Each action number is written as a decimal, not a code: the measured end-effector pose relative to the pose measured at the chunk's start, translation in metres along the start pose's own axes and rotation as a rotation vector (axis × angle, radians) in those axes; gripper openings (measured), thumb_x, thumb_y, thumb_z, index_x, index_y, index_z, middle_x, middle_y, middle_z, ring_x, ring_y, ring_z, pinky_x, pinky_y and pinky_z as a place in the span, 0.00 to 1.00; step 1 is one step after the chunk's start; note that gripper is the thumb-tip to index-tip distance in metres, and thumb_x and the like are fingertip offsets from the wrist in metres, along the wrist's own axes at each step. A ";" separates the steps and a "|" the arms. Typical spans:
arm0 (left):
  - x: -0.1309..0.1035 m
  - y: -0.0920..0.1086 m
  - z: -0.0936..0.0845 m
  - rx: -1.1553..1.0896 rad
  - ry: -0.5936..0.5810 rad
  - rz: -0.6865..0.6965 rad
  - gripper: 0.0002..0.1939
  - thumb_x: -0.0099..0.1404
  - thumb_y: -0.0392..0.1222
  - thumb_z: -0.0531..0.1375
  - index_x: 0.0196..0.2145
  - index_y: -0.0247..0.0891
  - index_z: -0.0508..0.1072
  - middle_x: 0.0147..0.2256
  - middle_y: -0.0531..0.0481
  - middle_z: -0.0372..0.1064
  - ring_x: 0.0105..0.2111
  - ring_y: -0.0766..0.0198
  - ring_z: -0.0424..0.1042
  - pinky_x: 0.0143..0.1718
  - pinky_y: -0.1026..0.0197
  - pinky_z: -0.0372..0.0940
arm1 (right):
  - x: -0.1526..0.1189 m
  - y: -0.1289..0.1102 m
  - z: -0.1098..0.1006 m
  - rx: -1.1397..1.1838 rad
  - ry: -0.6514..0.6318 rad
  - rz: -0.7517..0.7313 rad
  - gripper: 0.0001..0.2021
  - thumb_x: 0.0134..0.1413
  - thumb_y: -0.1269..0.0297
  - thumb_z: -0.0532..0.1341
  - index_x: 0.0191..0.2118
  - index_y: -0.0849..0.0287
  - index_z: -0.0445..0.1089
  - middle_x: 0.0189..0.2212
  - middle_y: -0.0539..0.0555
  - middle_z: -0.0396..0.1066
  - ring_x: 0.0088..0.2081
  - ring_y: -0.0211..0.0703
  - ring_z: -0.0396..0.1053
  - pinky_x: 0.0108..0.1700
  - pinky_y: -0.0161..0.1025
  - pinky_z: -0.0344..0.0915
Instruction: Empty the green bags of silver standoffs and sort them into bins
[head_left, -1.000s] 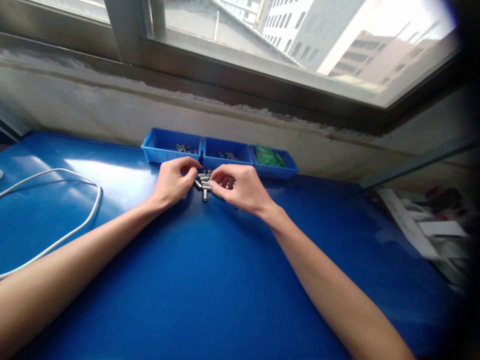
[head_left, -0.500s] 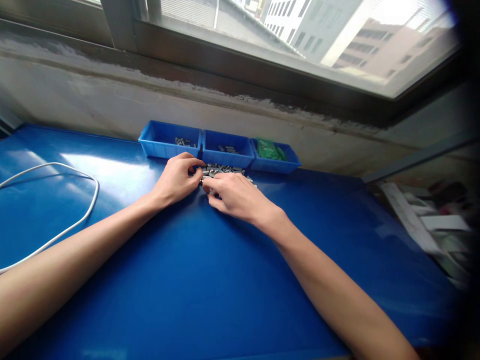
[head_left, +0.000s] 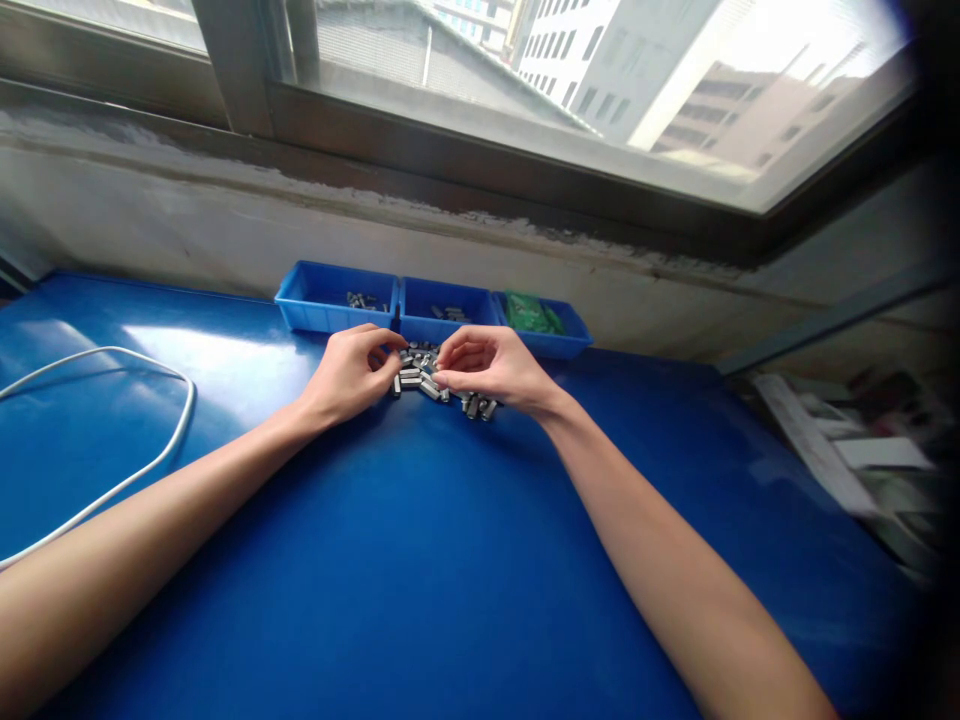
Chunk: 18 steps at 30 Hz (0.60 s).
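Observation:
A pile of small grey metal pieces (head_left: 410,378) lies on the blue table between my hands. My left hand (head_left: 354,372) is at the pile's left edge, its thumb and fingers curled together; whatever they hold, if anything, is too small to make out. Over the right part of the pile is my right hand (head_left: 491,365), thumb and index finger pinched close together at the pieces, with more pieces showing below it. Behind the pile stand a left blue bin (head_left: 304,315) and a middle blue bin (head_left: 420,328), both with small metal parts inside.
The right blue bin (head_left: 559,347) holds a green bag (head_left: 531,312). A white cable (head_left: 131,462) curves over the left of the table (head_left: 420,580). The wall and window rise behind the bins. White items (head_left: 885,450) stand beyond the table at the right.
My right hand has shifted right and turned, uncovering more of the pile. My left hand stays beside the pieces. The whole view has tilted slightly, so the bins appear lower.

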<state>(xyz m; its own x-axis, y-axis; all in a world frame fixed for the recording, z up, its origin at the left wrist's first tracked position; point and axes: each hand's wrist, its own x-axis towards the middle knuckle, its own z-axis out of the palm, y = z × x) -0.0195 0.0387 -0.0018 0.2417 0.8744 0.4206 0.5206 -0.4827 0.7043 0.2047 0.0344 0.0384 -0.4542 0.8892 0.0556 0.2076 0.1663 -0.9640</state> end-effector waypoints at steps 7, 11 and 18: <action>0.000 -0.001 0.000 -0.010 0.026 -0.003 0.13 0.63 0.39 0.58 0.42 0.35 0.81 0.37 0.46 0.76 0.31 0.64 0.75 0.34 0.65 0.72 | 0.002 0.003 -0.002 0.070 0.111 0.002 0.18 0.37 0.58 0.78 0.34 0.60 0.74 0.31 0.52 0.77 0.31 0.44 0.78 0.32 0.37 0.75; 0.000 -0.001 0.000 -0.019 0.020 0.005 0.13 0.64 0.39 0.58 0.41 0.35 0.80 0.36 0.46 0.76 0.30 0.65 0.74 0.33 0.65 0.71 | 0.008 0.010 -0.003 0.104 0.288 -0.057 0.18 0.37 0.58 0.78 0.32 0.60 0.74 0.30 0.52 0.77 0.32 0.45 0.79 0.36 0.40 0.76; 0.000 -0.003 0.001 -0.031 0.032 0.017 0.12 0.63 0.37 0.58 0.41 0.34 0.80 0.36 0.47 0.75 0.29 0.66 0.74 0.33 0.65 0.71 | 0.020 0.026 -0.006 0.054 0.733 -0.195 0.15 0.41 0.58 0.75 0.34 0.57 0.74 0.34 0.52 0.77 0.39 0.44 0.77 0.46 0.45 0.77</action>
<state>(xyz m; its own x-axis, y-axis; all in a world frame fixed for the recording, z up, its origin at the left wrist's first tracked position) -0.0199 0.0403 -0.0039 0.2239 0.8644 0.4503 0.4911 -0.4991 0.7139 0.2064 0.0586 0.0161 0.2174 0.9046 0.3666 0.1317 0.3450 -0.9293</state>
